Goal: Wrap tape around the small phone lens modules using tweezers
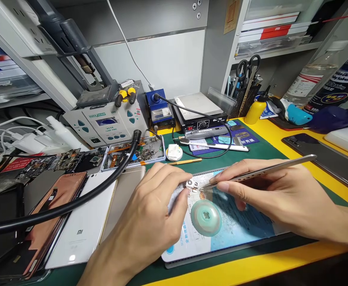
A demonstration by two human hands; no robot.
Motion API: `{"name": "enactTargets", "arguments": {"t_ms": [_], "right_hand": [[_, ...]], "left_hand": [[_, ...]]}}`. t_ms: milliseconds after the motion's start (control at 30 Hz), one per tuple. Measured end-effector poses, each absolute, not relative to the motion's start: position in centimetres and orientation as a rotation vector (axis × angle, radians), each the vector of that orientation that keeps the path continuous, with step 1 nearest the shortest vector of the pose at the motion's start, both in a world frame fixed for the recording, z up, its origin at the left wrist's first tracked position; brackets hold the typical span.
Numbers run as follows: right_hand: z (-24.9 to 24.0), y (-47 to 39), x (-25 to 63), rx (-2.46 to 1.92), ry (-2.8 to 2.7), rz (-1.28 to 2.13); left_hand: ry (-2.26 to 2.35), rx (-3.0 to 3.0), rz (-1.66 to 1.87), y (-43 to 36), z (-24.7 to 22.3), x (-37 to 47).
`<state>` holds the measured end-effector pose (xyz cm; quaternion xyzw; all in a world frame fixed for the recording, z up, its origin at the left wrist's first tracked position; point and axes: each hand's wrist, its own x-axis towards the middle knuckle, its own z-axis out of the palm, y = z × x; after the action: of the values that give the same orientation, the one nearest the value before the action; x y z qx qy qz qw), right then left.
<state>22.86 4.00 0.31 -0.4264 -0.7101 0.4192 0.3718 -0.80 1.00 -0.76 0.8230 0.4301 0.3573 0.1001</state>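
Between the thumb and fingers of my left hand [151, 214] is a small phone camera module [192, 184] with a round dark lens, held above a printed pad [188, 238]. My right hand [269, 190] is closed around metal tweezers [269, 170], whose back end points up to the right. Their tips reach toward the module's right side; whether they touch it I cannot tell. Just below, a round translucent green disc [206, 217] with a cross-shaped mark in its centre lies on the pad.
Several phone backs and phones, including a white phone [80, 222], lie at left under a black hose [72, 212]. Behind are a parts tray [135, 153], a rework station [105, 123], a hot plate [200, 111] and a toothbrush [215, 145]. A dark phone [325, 159] lies at right.
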Motion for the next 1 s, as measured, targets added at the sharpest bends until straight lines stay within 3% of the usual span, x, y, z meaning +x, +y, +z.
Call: {"name": "enactTargets", "arguments": {"t_ms": [1000], "right_hand": [[0.41,4.47,23.34,-1.131,-1.791,1.215]], "left_hand": [[1.272,2.339,1.107,0.39,-0.21,-0.39]]}}
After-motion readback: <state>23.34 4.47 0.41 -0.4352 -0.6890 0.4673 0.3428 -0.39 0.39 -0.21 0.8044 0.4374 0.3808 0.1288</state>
